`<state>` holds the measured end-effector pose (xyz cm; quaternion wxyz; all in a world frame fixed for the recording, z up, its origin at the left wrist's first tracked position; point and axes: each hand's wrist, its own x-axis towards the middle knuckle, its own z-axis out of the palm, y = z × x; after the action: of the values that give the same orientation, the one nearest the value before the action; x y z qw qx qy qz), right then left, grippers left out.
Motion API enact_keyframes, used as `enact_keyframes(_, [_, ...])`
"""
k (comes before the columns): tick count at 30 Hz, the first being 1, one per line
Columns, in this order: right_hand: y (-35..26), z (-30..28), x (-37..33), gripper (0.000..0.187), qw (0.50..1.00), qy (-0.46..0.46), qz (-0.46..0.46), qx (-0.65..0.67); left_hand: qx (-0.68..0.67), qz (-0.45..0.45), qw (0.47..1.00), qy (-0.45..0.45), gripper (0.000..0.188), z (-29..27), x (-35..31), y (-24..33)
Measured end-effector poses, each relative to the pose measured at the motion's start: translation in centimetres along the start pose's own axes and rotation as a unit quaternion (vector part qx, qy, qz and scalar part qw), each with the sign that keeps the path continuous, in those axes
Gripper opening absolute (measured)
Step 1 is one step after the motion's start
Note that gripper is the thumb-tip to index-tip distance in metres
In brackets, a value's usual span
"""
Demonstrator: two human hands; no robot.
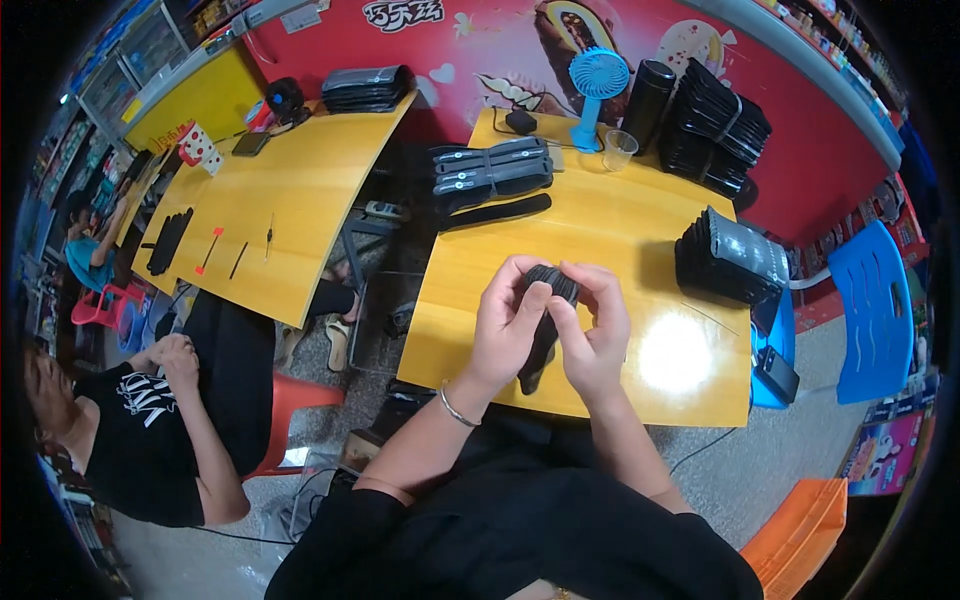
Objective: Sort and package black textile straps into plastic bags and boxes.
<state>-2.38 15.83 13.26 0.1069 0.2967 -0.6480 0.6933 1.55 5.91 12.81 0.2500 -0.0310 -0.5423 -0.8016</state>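
Both my hands are raised over the near part of the yellow table, pinching one black ribbed piece [552,280] that looks like knitted cloth. My left hand [506,325] grips its left side, thumb in front. From the right, my right hand [596,335] closes on it with thumb and fingers. A narrow dark end hangs down between the palms; whether it is a sock or something similar I cannot make out. Beyond my hands lie a flat black strip [497,212] and tied bundles of flat black pieces [492,168] with small pale marks.
On my yellow table [460,310] stand a blue fan [598,75], clear cup [619,150], black bottle [652,95] and black stacks [732,258]. A blue chair [872,310] is at right, an orange crate [800,540] at lower right. At left, a person [150,430] sits by another table [270,190].
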Motion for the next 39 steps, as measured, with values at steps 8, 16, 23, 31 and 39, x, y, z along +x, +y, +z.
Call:
enact_keyframes(8, [-0.9,-1.7,1.7,0.030,0.984,-0.136,-0.073,-0.094,0.355,0.076,0.928,-0.082,0.032,-2.9,1.6,1.1])
enact_keyframes(16, [-1.9,-2.0,1.1,0.036,0.973,-0.192,-0.076,-0.099,0.259,0.048,0.964,-0.034,0.026,-1.8,-1.0,1.1])
enact_keyframes(23, [-1.7,-2.0,-0.1,0.036,0.980,-0.161,-0.074,-0.095,0.254,0.035,0.965,-0.054,0.026,-1.0,-1.2,1.3])
enact_keyframes(31, [-1.1,-1.3,-1.0,0.031,0.996,-0.080,-0.030,0.022,0.078,-0.059,0.994,-0.050,0.030,-0.4,-1.2,-0.1])
enact_keyframes(39, [-0.9,-1.4,-1.1,0.030,0.995,-0.093,-0.037,-0.008,-0.102,-0.173,0.979,0.023,0.032,-0.2,-1.5,-1.4])
